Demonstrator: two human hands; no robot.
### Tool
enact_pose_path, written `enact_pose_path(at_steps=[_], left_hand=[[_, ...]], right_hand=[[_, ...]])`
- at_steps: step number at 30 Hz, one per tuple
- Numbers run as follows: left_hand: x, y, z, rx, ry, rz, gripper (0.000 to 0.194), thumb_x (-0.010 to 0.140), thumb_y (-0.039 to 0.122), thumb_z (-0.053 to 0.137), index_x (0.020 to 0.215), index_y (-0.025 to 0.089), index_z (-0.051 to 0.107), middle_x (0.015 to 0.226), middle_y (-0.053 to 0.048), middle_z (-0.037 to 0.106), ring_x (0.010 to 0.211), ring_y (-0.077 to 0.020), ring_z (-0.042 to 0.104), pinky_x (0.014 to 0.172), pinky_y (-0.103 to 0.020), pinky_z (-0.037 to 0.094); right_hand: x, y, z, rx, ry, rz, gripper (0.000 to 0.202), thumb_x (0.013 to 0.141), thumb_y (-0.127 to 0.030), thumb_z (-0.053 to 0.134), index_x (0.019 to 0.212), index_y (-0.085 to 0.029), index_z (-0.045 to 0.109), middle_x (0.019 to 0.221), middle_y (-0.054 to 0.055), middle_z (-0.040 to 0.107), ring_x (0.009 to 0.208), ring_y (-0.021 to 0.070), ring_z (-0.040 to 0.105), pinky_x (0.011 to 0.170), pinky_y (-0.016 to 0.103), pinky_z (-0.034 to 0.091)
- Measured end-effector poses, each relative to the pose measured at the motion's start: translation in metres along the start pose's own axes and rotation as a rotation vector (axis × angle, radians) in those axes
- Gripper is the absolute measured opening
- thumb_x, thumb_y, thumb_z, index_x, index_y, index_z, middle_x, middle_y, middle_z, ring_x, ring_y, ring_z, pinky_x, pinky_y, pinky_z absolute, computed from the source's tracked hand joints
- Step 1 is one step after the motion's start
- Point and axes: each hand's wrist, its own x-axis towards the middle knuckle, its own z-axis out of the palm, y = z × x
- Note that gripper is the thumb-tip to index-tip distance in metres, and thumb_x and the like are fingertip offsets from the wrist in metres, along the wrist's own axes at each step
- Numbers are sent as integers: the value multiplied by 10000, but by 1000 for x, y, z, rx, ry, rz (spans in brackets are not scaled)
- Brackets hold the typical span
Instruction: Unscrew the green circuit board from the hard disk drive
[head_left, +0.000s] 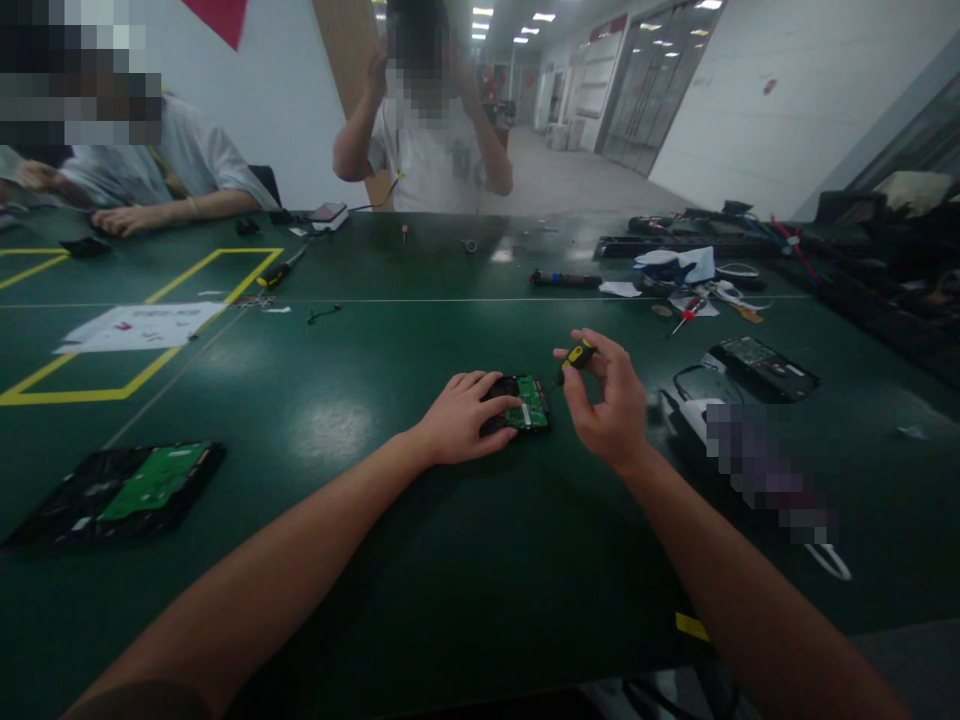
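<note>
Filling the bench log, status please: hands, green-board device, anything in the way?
Left hand on green-board device, covering part. Right hand gripping yellow-and-black screwdriver near device's right edge; tip contact unclear. No other object seen on device.

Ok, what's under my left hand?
Your bare left hand rests on a flat black rectangular device with a green circuit board. Much of the board shows; whatever lies directly beneath your hand is covered.

Left hand (466,420) — fingers spread, resting on a black unit with green circuit board (533,408); right hand (611,408) — holds a yellow-and-black screwdriver (578,354) just beside it. A larger-looking unit (154,482) lies leftward on the green table (337,590).
</note>
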Motion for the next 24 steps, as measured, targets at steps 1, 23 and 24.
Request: enact_pose_path(at_steps=[1,23,24], left_hand=[[0,0,0,-3,-1,-1,508,983,551,604,1425,304,652,1581,-145,477,1426,-392,463,1147,-597,390],[-2,-1,3,-5,-8,-18,521,985,553,609,1444,308,634,1625,-133,446,1450,-395,448,1162,-605,380],[-2,-1,3,-4,-8,-16,521,988,553,604,1445,306,633,1625,-135,445,1450,-394,449,1162,-602,381]], right_hand=[[-1,1,0,-2,8,16,570,981,-190,606,1509,-316,430,1424,104,622,1056,234,752,950,465,660],[0,-1,-3,-51,-8,7,624,987,-181,578,1564,-352,415,1434,82,644,1094,247,738,1002,494,640],[0,-1,-3,-46,-7,4,634,988,-178,577,1572,-352,404,1441,84,637,1089,243,738,1001,489,640]])
